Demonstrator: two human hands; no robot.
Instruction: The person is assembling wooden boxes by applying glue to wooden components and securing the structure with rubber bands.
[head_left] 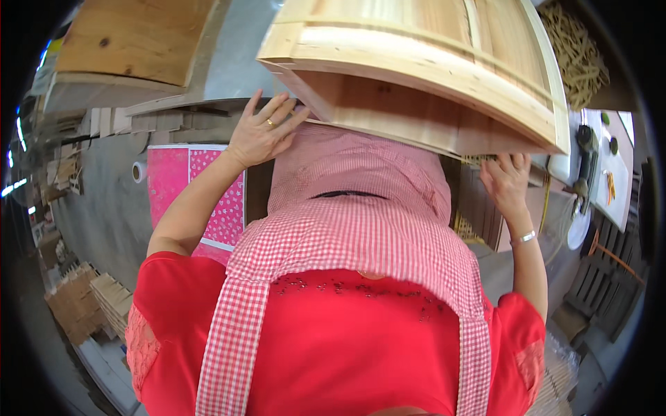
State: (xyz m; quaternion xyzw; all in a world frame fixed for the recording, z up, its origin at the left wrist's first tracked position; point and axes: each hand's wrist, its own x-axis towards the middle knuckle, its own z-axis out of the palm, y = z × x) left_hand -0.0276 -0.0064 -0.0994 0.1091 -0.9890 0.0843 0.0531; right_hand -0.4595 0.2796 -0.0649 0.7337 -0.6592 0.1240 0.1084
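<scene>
Brown knotted wood faces the rectangular box (135, 41) at the upper left of the frame; below it, at the lower left, lie stacked wooden pieces (76, 301). A white roll (139, 172) is located just beside a pink patterned panel (173, 180) at centre left. The left hand (267, 132), ring fitted on one finger, is positioned at the lower left corner of the pale wooden box (423, 66); its fingers are extended and spread, not closed around the wood. The pale box occupies the upper centre, open side toward the checked apron (354, 232). The right hand (506, 182), right of centre, has bent fingers at the box's lower right edge; whether they grip it cannot be determined. Tangled tan strips (574, 55) occupy the upper right, above a white-topped surface (617, 173) at the right side.
</scene>
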